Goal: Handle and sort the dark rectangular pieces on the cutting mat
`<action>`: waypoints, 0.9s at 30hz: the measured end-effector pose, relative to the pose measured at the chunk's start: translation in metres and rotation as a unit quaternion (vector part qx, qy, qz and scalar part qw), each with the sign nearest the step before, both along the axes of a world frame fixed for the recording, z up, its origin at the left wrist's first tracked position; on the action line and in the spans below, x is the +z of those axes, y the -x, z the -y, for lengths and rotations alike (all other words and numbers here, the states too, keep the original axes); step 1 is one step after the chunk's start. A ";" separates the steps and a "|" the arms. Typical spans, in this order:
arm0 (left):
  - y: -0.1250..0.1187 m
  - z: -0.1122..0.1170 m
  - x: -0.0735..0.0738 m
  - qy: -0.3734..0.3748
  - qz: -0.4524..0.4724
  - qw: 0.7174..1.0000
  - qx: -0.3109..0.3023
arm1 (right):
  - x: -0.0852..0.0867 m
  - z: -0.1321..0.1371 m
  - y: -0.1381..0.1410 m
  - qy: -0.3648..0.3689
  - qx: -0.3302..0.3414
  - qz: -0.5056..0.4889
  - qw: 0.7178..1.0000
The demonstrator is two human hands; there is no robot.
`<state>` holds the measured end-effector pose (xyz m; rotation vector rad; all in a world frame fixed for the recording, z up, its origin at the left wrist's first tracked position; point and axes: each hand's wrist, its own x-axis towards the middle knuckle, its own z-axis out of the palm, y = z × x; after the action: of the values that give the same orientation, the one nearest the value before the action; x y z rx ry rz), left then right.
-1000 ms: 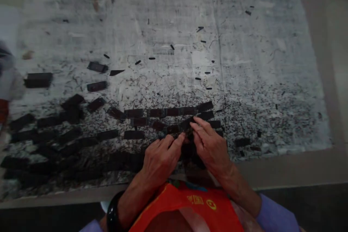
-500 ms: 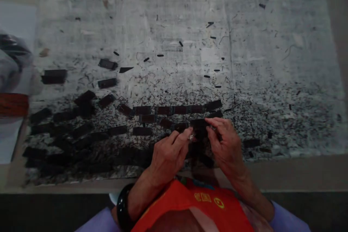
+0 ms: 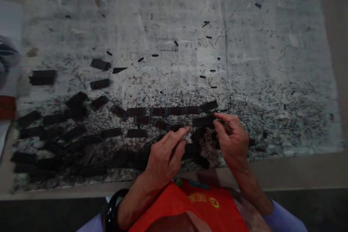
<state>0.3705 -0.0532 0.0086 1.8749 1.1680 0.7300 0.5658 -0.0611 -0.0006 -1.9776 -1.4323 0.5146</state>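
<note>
Many small dark rectangular strips [image 3: 174, 111] lie in rows and heaps on a worn grey sheet [image 3: 244, 54] spread over the table. My right hand [image 3: 233, 141] pinches one dark strip [image 3: 203, 120] by its right end and holds it just above the rows. My left hand [image 3: 165, 156] hovers beside it with thumb and forefinger pressed together at the tips, just left of the strip; what is between them, if anything, is too small to see. A black bangle [image 3: 111, 212] sits on my left wrist.
A dense heap of the dark strips [image 3: 54, 141] fills the near left of the sheet. Tiny black shavings and slivers [image 3: 209, 37] are scattered over the middle and right. An orange bag [image 3: 190, 206] lies in my lap at the table's near edge. Blurred objects [image 3: 8, 79] stand at far left.
My right hand has lifted a strip from the rows and drawn it right. My left hand has gone from resting on the strips to a raised pinch.
</note>
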 end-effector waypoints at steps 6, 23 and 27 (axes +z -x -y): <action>-0.001 0.000 0.000 0.055 0.013 0.998 0.020 | -0.006 0.002 -0.006 0.057 -0.012 -0.018 0.998; -0.038 -0.004 0.001 0.025 -0.397 0.898 -0.189 | 0.009 0.017 -0.010 0.135 -0.006 -0.056 0.989; -0.038 -0.004 0.001 0.042 -0.410 0.887 -0.206 | 0.010 0.023 -0.019 0.031 0.007 0.135 0.990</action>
<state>0.4089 -0.0489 0.0101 2.3188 1.1730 -0.4046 0.5851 -0.0839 0.0093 -2.1517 -1.6097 0.3091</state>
